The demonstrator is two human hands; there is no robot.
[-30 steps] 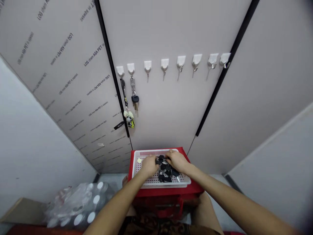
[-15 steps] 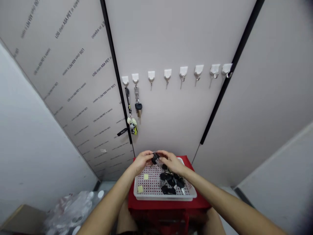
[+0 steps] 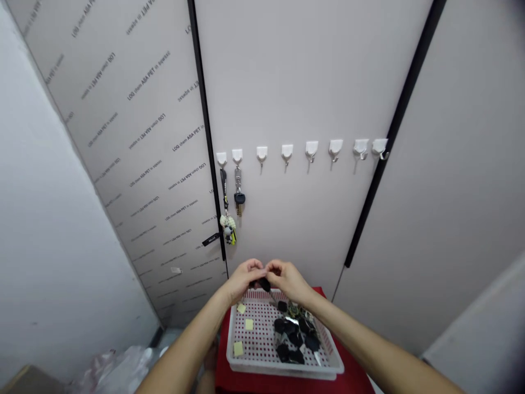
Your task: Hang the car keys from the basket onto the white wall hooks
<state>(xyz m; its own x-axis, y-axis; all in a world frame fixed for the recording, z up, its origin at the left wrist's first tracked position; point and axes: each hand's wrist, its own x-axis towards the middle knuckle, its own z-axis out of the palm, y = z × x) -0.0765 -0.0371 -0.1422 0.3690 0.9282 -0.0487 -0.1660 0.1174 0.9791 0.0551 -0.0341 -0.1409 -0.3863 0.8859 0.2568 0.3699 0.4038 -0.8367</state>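
Note:
A black-headed key [image 3: 264, 284] is between my hands over the far edge of a white perforated basket [image 3: 254, 353], its metal blade pointing down. My left hand [image 3: 246, 279] is closed around the key's black head. The thumb and fingers of my right hand [image 3: 289, 282] are pinched together at the top of the key; what exactly they grip is partly hidden. Below my right hand, a pile of black-headed keys [image 3: 293, 334] with rings fills the basket's right side. Several small yellow paper squares [image 3: 249, 324] lie on its left side.
White hooks [image 3: 287, 151] run in a row across the pale panel. A lanyard with charms [image 3: 227, 230] and a keychain with keys [image 3: 239, 200] hang from the two leftmost. The basket stands on a red surface [image 3: 225, 377]. Plastic bags [image 3: 118, 364] lie at lower left.
The view has tilted up, so the hooks and basket sit lower. My hands have drawn together on the key, and my right fingertips now meet my left. Another yellow square shows.

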